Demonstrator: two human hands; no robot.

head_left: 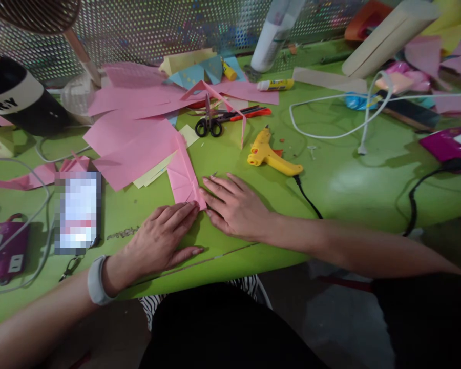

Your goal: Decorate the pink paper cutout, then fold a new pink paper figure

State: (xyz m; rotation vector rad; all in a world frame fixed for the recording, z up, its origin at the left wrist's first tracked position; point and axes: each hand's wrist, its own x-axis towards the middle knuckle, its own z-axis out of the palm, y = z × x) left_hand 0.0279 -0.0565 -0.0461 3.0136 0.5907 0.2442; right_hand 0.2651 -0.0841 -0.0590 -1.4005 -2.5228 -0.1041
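Observation:
A folded piece of pink paper with crease lines lies near the table's front edge, its right side folded into a narrow strip. My left hand rests with its fingers stretched over the near end of the paper, thumb apart. Beside the strip's right edge, my right hand lies flat, fingers spread, with fingertips at the paper. Neither hand is closed around anything. Part of the paper's near end is hidden under my left fingers.
A yellow glue gun with a black cord lies beyond my right hand. Black-handled scissors, pink sheets and a glue stick lie further back. At left are a phone and a dark bottle.

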